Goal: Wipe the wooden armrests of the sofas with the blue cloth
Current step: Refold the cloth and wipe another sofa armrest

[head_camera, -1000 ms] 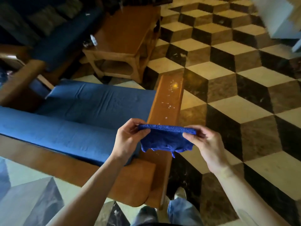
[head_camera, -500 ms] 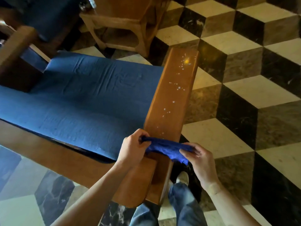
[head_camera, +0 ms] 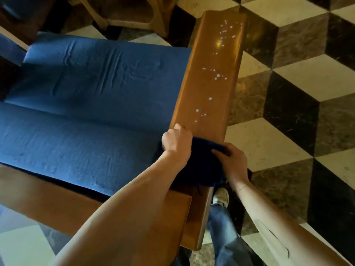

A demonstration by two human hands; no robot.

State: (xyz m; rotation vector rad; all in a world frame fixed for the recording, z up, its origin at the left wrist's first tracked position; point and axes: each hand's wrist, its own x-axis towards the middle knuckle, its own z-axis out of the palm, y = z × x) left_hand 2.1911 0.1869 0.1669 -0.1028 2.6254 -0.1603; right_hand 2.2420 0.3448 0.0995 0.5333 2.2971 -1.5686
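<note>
Right hand: the right hand (head_camera: 231, 162) lay curled on the blue cloth (head_camera: 199, 166), fingers gripping its right edge.
Left hand: just beside it, the left hand (head_camera: 177, 141) was closed into a fist over the cloth's left edge, holding it.
Cloth: bunched between both hands, it rested on the near part of the wooden armrest (head_camera: 209, 87).
Armrest: beyond the hands, pale droplets (head_camera: 218, 75) speckled its top out to the far end.
Cushion: the blue seat cushion (head_camera: 92, 104) spread away to the left of the left hand.
Floor: checkered tiles (head_camera: 295, 81) lay to the right of the right hand.
</note>
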